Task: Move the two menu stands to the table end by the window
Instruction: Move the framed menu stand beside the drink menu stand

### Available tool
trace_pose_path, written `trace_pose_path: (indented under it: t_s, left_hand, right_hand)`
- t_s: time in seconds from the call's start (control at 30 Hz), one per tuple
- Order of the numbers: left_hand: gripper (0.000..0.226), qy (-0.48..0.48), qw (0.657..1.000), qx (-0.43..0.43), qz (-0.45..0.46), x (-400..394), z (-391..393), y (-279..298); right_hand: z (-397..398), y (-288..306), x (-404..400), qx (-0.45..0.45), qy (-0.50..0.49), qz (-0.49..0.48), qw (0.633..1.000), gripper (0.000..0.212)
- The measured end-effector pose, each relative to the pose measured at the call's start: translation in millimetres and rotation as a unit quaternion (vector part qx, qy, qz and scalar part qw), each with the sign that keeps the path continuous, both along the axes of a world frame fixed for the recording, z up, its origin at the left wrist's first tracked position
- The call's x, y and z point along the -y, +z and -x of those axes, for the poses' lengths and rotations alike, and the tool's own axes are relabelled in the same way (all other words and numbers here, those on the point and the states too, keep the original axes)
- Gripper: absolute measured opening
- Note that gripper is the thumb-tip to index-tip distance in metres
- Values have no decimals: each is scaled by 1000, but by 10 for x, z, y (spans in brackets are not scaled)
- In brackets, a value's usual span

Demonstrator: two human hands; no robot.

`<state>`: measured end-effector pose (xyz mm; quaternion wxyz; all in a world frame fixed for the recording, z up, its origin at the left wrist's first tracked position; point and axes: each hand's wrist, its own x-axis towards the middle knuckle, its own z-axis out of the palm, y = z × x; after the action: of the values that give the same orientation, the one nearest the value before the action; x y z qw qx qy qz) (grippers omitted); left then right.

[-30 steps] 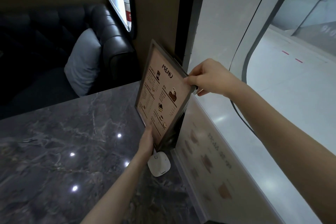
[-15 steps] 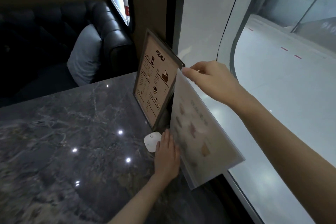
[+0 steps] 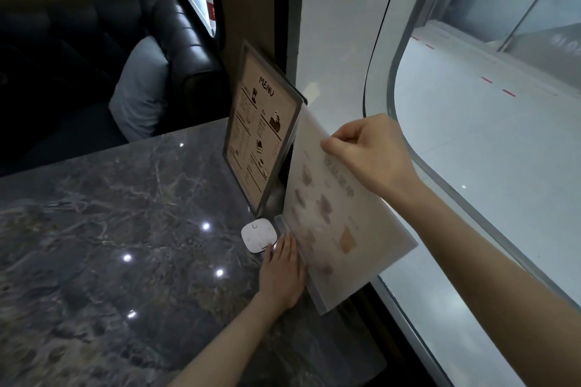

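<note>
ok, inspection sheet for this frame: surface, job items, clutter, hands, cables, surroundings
Surface: dark marble table, glossy, with light spots reflected.
Job items: brown menu stands upright at the window end of the table; pale menu is next to it, nearer the camera, tilted, its base at the table edge.
Clutter: small white puck on the table at the foot of the menus.
Hands: right hand pinches the pale menu's top edge; left hand lies flat on the table against its base, fingertips touching the puck.
Cables: nothing seen.
Surroundings: window on the right, black sofa and grey cushion beyond the table.
</note>
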<state>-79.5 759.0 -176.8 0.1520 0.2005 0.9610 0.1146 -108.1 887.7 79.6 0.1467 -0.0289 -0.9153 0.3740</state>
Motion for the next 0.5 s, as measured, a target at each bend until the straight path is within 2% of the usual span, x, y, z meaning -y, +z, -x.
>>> trace_pose_path:
  t_s: [0.1, 0.4, 0.5]
  left_hand:
    - [88, 3, 1000, -15, -9, 97, -54, 1]
    - [81, 28, 999, -19, -5, 337, -98, 22]
    - [65, 37, 999, 1, -10, 352, -83, 40]
  right_hand:
    - [2, 51, -30, 2, 8, 20, 1000, 17]
    - [106, 44, -47, 30, 13, 46, 998, 19]
    - [131, 17, -35, 41, 10, 51, 998, 17]
